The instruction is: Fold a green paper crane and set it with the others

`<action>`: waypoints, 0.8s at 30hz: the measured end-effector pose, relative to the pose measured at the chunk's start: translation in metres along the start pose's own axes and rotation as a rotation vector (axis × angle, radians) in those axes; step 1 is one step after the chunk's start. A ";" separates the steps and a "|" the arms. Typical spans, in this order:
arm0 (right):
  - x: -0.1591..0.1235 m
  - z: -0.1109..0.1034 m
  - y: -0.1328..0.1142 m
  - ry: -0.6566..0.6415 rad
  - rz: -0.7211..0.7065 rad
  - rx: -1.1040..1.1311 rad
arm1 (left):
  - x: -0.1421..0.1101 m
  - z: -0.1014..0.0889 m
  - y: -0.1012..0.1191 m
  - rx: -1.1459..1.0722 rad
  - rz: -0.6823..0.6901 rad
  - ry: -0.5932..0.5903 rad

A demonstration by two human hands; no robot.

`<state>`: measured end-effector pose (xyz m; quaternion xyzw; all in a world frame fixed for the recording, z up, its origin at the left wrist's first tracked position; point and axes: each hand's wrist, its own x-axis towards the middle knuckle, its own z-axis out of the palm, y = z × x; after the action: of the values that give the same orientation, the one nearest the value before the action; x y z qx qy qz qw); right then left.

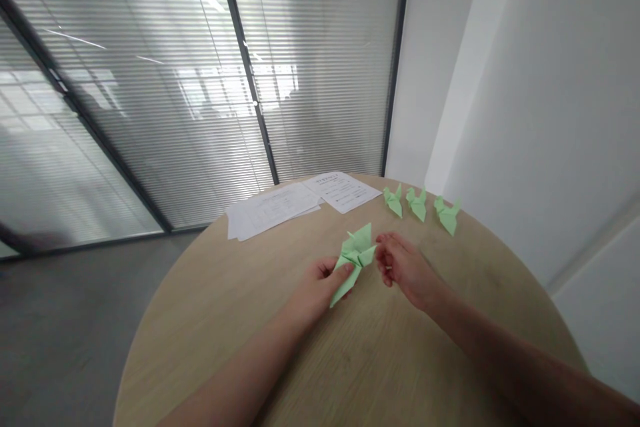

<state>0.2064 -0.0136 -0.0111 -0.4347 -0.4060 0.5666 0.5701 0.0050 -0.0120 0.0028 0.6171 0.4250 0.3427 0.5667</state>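
A light green paper crane (354, 256) is held above the table, its wings spread apart. My left hand (327, 283) is closed on it, with the thumb pressed on top near the lower wing and the other fingers partly hidden underneath. On the crane's right, my right hand (400, 263) has its fingers curled in at the tip of a pointed paper end. Those fingertips meet the tip, though the exact contact is hard to see.
Three finished green paper cranes (416, 204) stand in a row at the table's far right. Printed sheets (280, 208) overlap along the far edge of the round wooden table (200, 333). Beyond are a glass partition with blinds (320, 80) and a white wall (550, 80) at right.
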 end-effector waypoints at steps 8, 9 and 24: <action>-0.005 -0.004 0.002 -0.189 -0.359 -0.342 | 0.005 0.001 -0.003 0.038 0.023 0.021; -0.006 -0.004 0.003 -0.209 -0.372 -0.364 | 0.006 0.001 -0.003 0.029 0.021 0.025; 0.007 -0.007 0.016 -0.070 -0.465 -0.672 | 0.007 0.002 -0.009 0.040 -0.028 -0.025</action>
<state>0.2089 -0.0074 -0.0282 -0.4738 -0.6753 0.2729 0.4950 0.0086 -0.0066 -0.0063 0.6266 0.4333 0.3183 0.5642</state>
